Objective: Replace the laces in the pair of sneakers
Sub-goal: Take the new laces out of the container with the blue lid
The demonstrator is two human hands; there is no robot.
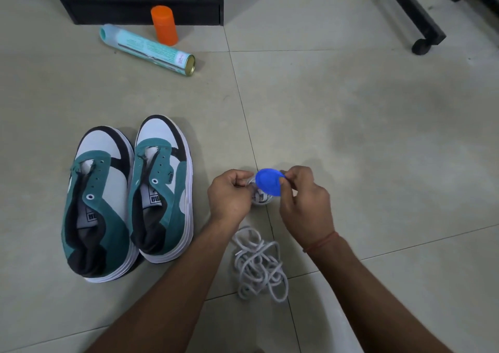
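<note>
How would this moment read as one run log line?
left hand: grips small white container | right hand: pinches round blue lid | teal-and-white sneakers: unlaced | white laces: floor

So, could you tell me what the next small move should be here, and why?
Probably pull the blue tag free of the small lace bundle. Both the left hand and right hand pinch that bundle, the sneakers have bare eyelets, and a loose pile of white laces lies on the floor.
</note>
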